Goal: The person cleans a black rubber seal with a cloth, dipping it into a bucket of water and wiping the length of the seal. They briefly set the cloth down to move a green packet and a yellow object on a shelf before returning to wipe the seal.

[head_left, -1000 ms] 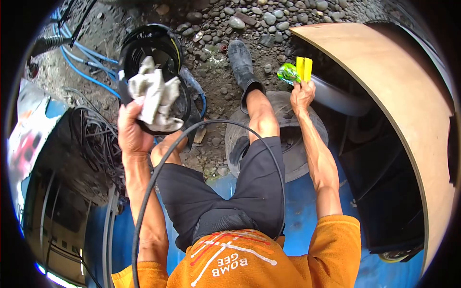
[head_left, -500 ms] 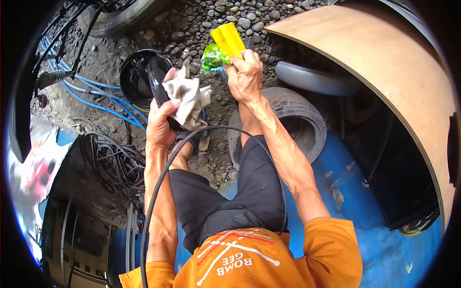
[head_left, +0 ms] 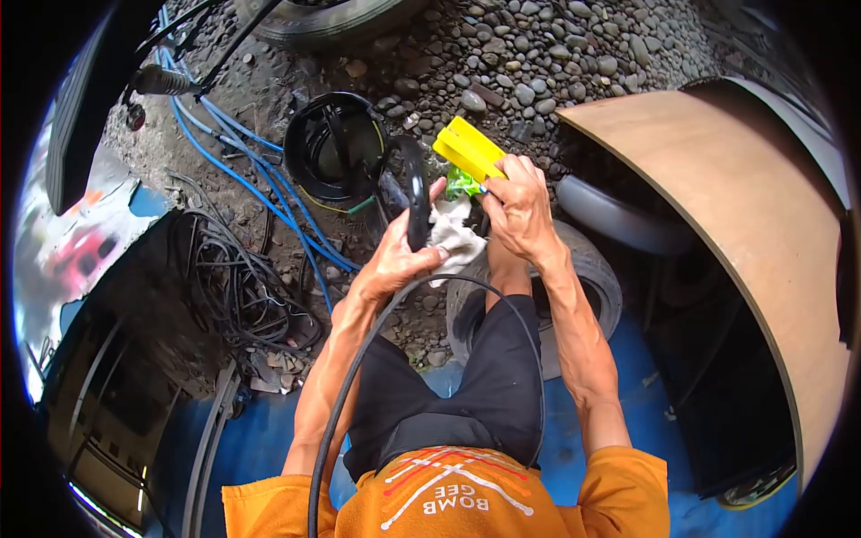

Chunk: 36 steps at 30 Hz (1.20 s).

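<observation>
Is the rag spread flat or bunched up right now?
Bunched up: the rag is crumpled in folds, pressed by the left hand against the black tube.

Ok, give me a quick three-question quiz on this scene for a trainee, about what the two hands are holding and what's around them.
1. True or false: the left hand grips a black rubber piece together with a whitish rag.
2. What colour is the flat item held in the right hand? A red, B yellow, C white.
3. Which hand is nearer to the black bucket on the stony ground?
Key: 1 true; 2 B; 3 the left hand.
</observation>
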### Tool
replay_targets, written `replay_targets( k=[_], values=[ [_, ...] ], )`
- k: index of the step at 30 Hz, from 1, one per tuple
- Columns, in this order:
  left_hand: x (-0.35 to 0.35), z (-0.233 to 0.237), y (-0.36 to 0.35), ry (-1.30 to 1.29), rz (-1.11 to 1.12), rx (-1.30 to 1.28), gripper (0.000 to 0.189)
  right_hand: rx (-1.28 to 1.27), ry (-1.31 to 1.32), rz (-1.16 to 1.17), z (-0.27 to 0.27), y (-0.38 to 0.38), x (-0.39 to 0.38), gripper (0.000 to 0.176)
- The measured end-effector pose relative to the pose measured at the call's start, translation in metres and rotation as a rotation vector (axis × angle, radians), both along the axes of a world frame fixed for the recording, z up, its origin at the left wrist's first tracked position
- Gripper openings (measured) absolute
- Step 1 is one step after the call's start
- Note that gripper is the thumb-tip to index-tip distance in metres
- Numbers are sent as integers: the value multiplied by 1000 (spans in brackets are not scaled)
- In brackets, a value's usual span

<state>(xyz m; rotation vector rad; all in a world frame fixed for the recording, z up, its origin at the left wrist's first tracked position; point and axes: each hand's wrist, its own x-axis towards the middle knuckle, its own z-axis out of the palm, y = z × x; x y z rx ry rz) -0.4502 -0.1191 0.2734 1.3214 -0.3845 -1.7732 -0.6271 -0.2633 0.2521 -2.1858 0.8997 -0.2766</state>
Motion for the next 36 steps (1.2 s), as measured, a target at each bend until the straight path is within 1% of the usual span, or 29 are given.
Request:
replay_targets(
  k=[2, 3, 6, 8, 11, 14, 15, 16, 17, 18, 19, 21, 22, 24, 26, 27, 28, 30, 31, 32, 33, 34, 36],
  values=[
    [-2, 0, -6, -105, -10, -116, 99, 35, -41, 48, 6, -4, 2, 7],
    [-4, 4, -6, -66, -2, -38, 100, 60, -49, 79, 10, -6, 2, 7],
    [-2, -6, -2, -221, -29, -155, 100, 110, -51, 134, 18, -7, 5, 6],
    [1, -4, -4, -214, -11, -144, 100, 112, -49, 145, 18, -4, 7, 7],
    [3, -1, -3, -221, 14, -136, 98, 97, -91, 54, 14, 0, 4, 7],
    [1, -1, 6, -25, 70, 1, 95, 26, -117, -55, 3, 4, -9, 9],
    [-1, -1, 4, -28, 98, 9, 94, 41, -119, -72, -4, 4, -21, 12],
    [-3, 2, 3, -28, 127, 14, 93, -10, -134, -165, -6, 7, -29, 13],
    [-2, 5, 3, -34, 123, 29, 93, 34, -88, -205, -5, 9, -42, 13],
    [2, 8, 4, -46, 120, 43, 92, 17, -68, -273, -7, 14, -56, 13],
    [5, 7, 9, -20, 160, 41, 92, 18, -63, -385, -2, 22, -68, 12],
    [8, 13, 11, 9, 216, 43, 90, -43, -2, -515, 9, 36, -96, 12],
    [9, 22, 10, 17, 232, 42, 89, -86, 33, -574, 18, 45, -109, 13],
    [18, 32, 15, 111, 209, -16, 84, -100, 105, -724, 35, 67, -139, 12],
    [26, 37, 22, 27, 198, -5, 81, -168, 135, -853, 59, 94, -168, 14],
    [34, 35, 28, 27, 208, 5, 76, -203, 56, -965, 61, 112, -186, 15],
    [44, 26, 35, 27, 219, 12, 71, -141, 81, -1064, 82, 126, -201, 20],
    [86, -29, 61, 22, 157, 56, 57, -149, 5, -1203, 95, 162, -243, 25],
    [100, -37, 65, 29, 86, 77, 51, -75, 59, -1338, 131, 168, -251, 25],
    [111, -41, 62, 30, 19, 98, 46, -268, -142, -1449, 102, 189, -279, 24],
    [115, -43, 63, -58, 25, 154, 36, -96, -298, -1624, 148, 186, -284, 24],
    [119, -43, 64, -141, 30, 213, 30, -128, -153, -1607, 198, 184, -294, 24],
    [107, -31, 46, -141, 70, 260, 31, -202, -148, -1665, 269, 184, -316, 23]
  ],
)
